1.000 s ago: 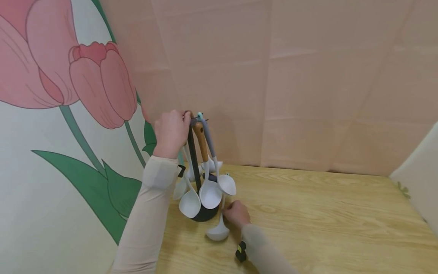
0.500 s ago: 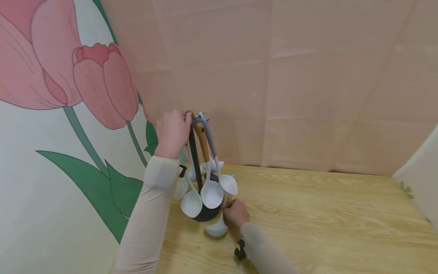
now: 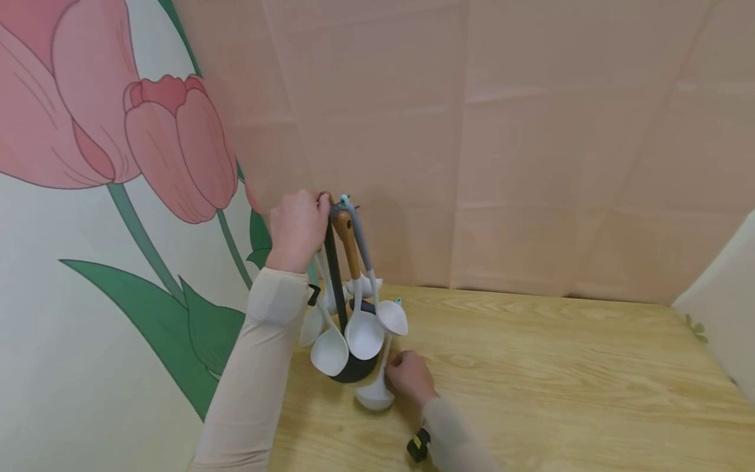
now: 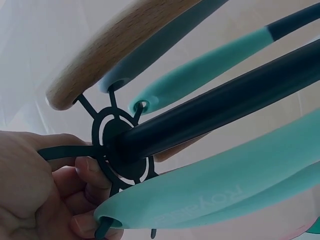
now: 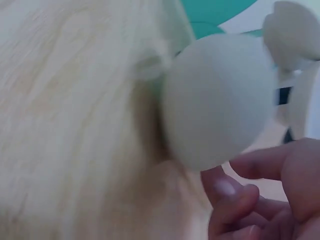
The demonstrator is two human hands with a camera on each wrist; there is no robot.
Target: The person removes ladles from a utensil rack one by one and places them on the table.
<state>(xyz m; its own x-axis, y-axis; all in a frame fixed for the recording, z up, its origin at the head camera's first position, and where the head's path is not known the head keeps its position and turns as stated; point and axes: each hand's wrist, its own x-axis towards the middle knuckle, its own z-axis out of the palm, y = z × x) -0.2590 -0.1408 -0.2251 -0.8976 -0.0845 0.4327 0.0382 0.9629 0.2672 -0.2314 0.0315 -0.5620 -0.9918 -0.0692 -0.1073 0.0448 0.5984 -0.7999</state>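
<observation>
My left hand [image 3: 299,229] grips the top of a black utensil stand [image 3: 334,275]. In the left wrist view its fingers curl at the hooked ring [image 4: 118,140], where teal handles [image 4: 200,175] and a wooden handle [image 4: 115,55] hang. Low at the stand's right side, my right hand [image 3: 411,377] pinches a pale grey ladle [image 3: 375,397] by its stem close above the bowl. The right wrist view has the ladle's rounded bowl [image 5: 217,100] beside the thumb and finger, which hide the stem there. The ladle's upper end is behind other utensils.
White-headed utensils hang around the stand, among them a wooden-handled ladle [image 3: 364,334], a grey-handled one [image 3: 392,318] and a white spoon [image 3: 329,352]. The stand's round black base [image 3: 356,371] is on the wood-grain table [image 3: 542,373]. A tulip-printed wall [image 3: 147,328] rises close on the left.
My right hand has shifted slightly down and to the right, and the ladle's bowl has moved only a little. The left hand stays on top of the stand.
</observation>
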